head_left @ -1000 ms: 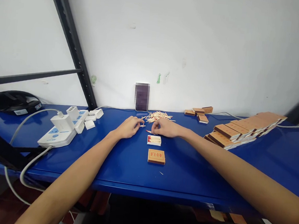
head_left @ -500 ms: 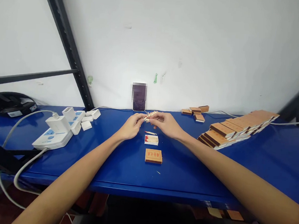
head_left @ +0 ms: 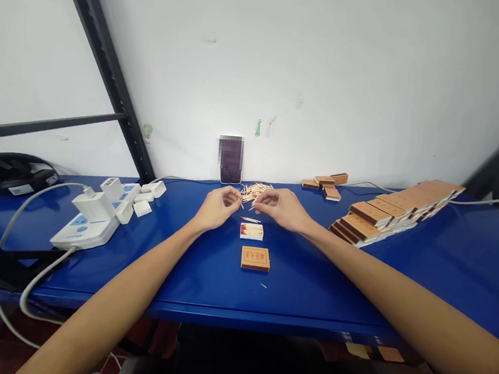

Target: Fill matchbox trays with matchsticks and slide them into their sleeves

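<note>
A loose heap of matches lies near the wall, just beyond my two hands. My left hand is closed in a pinch at the heap's left edge, with a thin match between thumb and fingertips. Across from it, my right hand pinches a match or two at the fingertips, their number unclear. Closer to me, a pair of red-headed matches rests on the table. Below them sits a white matchbox tray with several red-headed matches inside, then an orange matchbox cover lying flat.
Stacked matchboxes slope along the right, with several more matchboxes by the wall. A phone leans on the wall. At left are a power strip with chargers, cables and a black round object. A stick fragment lies near the front edge.
My hands have moved slightly apart, and more of the match heap shows between and behind them. Matches now show at both hands' fingertips. The view has shifted slightly.
</note>
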Action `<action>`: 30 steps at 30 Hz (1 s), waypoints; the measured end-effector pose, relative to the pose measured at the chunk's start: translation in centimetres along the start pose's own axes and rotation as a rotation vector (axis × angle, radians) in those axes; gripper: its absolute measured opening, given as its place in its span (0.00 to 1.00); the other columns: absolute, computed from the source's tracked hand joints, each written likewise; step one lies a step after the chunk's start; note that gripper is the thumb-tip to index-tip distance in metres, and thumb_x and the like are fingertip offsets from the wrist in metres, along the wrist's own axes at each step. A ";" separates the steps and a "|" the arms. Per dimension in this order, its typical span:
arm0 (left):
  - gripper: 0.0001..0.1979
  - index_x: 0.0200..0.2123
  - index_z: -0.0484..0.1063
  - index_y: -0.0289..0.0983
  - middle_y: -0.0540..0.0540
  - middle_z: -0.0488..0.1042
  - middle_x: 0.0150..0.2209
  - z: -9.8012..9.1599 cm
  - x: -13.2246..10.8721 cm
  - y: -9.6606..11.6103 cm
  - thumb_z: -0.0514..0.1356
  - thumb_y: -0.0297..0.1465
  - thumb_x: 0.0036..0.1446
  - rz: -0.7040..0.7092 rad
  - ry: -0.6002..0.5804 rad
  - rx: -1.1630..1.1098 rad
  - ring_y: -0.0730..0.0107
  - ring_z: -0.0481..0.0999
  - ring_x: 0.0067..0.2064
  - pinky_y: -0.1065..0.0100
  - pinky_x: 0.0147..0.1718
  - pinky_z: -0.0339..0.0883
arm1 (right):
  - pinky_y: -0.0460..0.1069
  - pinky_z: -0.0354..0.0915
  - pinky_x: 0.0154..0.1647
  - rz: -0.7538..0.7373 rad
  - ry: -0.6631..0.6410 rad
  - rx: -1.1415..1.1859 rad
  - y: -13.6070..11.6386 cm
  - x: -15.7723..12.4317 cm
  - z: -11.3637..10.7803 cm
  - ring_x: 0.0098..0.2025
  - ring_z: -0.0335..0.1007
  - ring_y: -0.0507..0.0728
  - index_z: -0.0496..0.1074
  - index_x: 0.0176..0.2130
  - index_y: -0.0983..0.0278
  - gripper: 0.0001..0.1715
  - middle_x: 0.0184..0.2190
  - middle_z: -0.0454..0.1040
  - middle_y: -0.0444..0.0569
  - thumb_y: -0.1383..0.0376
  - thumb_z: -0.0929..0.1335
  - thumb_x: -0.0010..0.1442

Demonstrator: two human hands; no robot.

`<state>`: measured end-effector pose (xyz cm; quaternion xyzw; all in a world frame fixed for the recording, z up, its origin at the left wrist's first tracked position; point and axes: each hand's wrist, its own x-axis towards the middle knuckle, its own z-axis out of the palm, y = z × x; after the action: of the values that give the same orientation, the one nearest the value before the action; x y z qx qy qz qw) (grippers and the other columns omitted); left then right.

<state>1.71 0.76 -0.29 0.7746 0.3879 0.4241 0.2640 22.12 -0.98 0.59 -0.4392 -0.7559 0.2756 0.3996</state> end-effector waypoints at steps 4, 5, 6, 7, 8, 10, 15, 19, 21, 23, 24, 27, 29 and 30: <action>0.08 0.31 0.72 0.34 0.45 0.78 0.31 -0.2 0.1 -0.4 0.64 0.34 0.51 -0.036 0.018 0.020 0.68 0.77 0.34 0.65 0.39 0.71 | 0.49 0.65 0.35 0.014 -0.035 -0.238 0.7 -0.2 -0.4 0.31 0.71 0.54 0.78 0.31 0.65 0.09 0.28 0.78 0.48 0.62 0.70 0.53; 0.08 0.31 0.73 0.34 0.45 0.78 0.32 -0.2 0.1 -0.5 0.63 0.34 0.52 -0.020 0.005 0.056 0.67 0.77 0.35 0.65 0.40 0.70 | 0.49 0.64 0.35 0.003 -0.050 -0.275 0.8 -0.2 -0.4 0.30 0.70 0.54 0.79 0.31 0.64 0.09 0.28 0.78 0.47 0.61 0.69 0.53; 0.08 0.32 0.74 0.35 0.46 0.79 0.34 -0.1 0.2 -0.5 0.63 0.35 0.53 0.006 -0.012 0.108 0.67 0.77 0.36 0.64 0.41 0.70 | 0.48 0.62 0.34 -0.006 -0.074 -0.295 0.9 -0.2 -0.3 0.30 0.69 0.53 0.79 0.31 0.64 0.10 0.28 0.78 0.47 0.61 0.69 0.53; 0.08 0.32 0.76 0.36 0.46 0.79 0.35 0.1 0.2 -0.6 0.62 0.35 0.55 0.044 -0.039 0.171 0.66 0.76 0.38 0.63 0.43 0.69 | 0.48 0.62 0.34 -0.012 -0.099 -0.302 1.0 -0.2 -0.2 0.30 0.68 0.53 0.79 0.31 0.64 0.10 0.27 0.77 0.46 0.61 0.69 0.53; 0.08 0.33 0.77 0.37 0.46 0.79 0.37 0.2 0.2 -0.7 0.62 0.35 0.56 0.088 -0.072 0.237 0.65 0.76 0.40 0.62 0.45 0.67 | 0.48 0.61 0.33 -0.018 -0.118 -0.303 1.0 -0.2 -0.1 0.29 0.67 0.53 0.79 0.31 0.64 0.11 0.27 0.77 0.46 0.61 0.68 0.54; 0.08 0.36 0.78 0.39 0.47 0.78 0.43 0.5 0.3 -0.8 0.60 0.35 0.58 0.160 -0.141 0.352 0.63 0.73 0.48 0.60 0.52 0.63 | 0.48 0.60 0.33 -0.021 -0.123 -0.305 1.0 -0.3 0.1 0.28 0.66 0.52 0.80 0.32 0.63 0.12 0.27 0.77 0.45 0.60 0.68 0.55; 0.16 0.49 0.75 0.43 0.46 0.72 0.52 -0.5 0.4 -0.9 0.50 0.36 0.65 0.147 -0.121 0.550 0.58 0.64 0.54 0.54 0.54 0.57 | 0.48 0.60 0.35 -0.035 -0.024 -0.338 1.0 -0.4 0.2 0.31 0.66 0.53 0.78 0.39 0.64 0.14 0.30 0.77 0.47 0.62 0.66 0.58; 0.15 0.46 0.77 0.44 0.44 0.71 0.49 -2.0 0.2 -1.3 0.53 0.29 0.61 0.135 -0.184 0.765 0.55 0.63 0.51 0.52 0.49 0.57 | 0.50 0.61 0.42 -0.150 -0.107 -0.383 1.3 -0.5 0.3 0.39 0.68 0.56 0.77 0.44 0.63 0.15 0.38 0.76 0.50 0.63 0.64 0.61; 0.15 0.45 0.77 0.44 0.44 0.71 0.49 -2.3 0.1 -1.5 0.53 0.29 0.59 0.147 -0.217 0.816 0.54 0.62 0.51 0.52 0.48 0.57 | 0.51 0.60 0.43 -0.182 -0.144 -0.402 1.3 -0.5 0.4 0.40 0.68 0.57 0.78 0.43 0.63 0.16 0.39 0.76 0.51 0.62 0.63 0.62; 0.16 0.46 0.77 0.44 0.43 0.71 0.48 -2.2 0.0 -1.5 0.52 0.29 0.60 0.144 -0.241 0.824 0.54 0.63 0.50 0.52 0.47 0.57 | 0.50 0.60 0.41 -0.189 -0.169 -0.403 1.2 -0.5 0.4 0.38 0.67 0.56 0.79 0.41 0.63 0.16 0.38 0.76 0.51 0.61 0.63 0.62; 0.16 0.47 0.76 0.44 0.43 0.71 0.48 -2.0 0.1 -1.5 0.52 0.29 0.61 0.136 -0.258 0.814 0.54 0.63 0.50 0.51 0.47 0.57 | 0.50 0.59 0.40 -0.182 -0.179 -0.393 1.2 -0.5 0.4 0.37 0.67 0.56 0.79 0.39 0.63 0.16 0.36 0.77 0.50 0.60 0.64 0.61; 0.18 0.48 0.75 0.42 0.42 0.73 0.47 -1.2 0.2 -1.4 0.50 0.27 0.61 0.121 -0.306 0.762 0.54 0.64 0.49 0.52 0.47 0.58 | 0.48 0.58 0.35 -0.108 -0.199 -0.332 1.2 -0.3 0.4 0.32 0.65 0.53 0.80 0.36 0.62 0.14 0.31 0.77 0.46 0.59 0.67 0.58; 0.17 0.46 0.76 0.42 0.43 0.74 0.47 -0.8 0.4 -1.4 0.50 0.26 0.60 0.126 -0.306 0.739 0.55 0.65 0.49 0.52 0.47 0.59 | 0.47 0.57 0.34 -0.057 -0.200 -0.296 1.4 -0.1 0.5 0.31 0.64 0.52 0.80 0.35 0.62 0.13 0.29 0.76 0.45 0.58 0.68 0.56; 0.17 0.45 0.76 0.42 0.43 0.74 0.46 -0.7 0.4 -1.3 0.50 0.26 0.60 0.132 -0.301 0.731 0.55 0.65 0.49 0.52 0.48 0.59 | 0.47 0.57 0.33 -0.043 -0.198 -0.286 1.5 0.1 0.5 0.30 0.63 0.52 0.80 0.34 0.62 0.12 0.29 0.76 0.44 0.58 0.69 0.55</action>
<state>0.77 1.91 -0.74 0.8942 0.4196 0.1559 -0.0028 22.31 -0.28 -0.82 -0.4460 -0.8324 0.1986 0.2623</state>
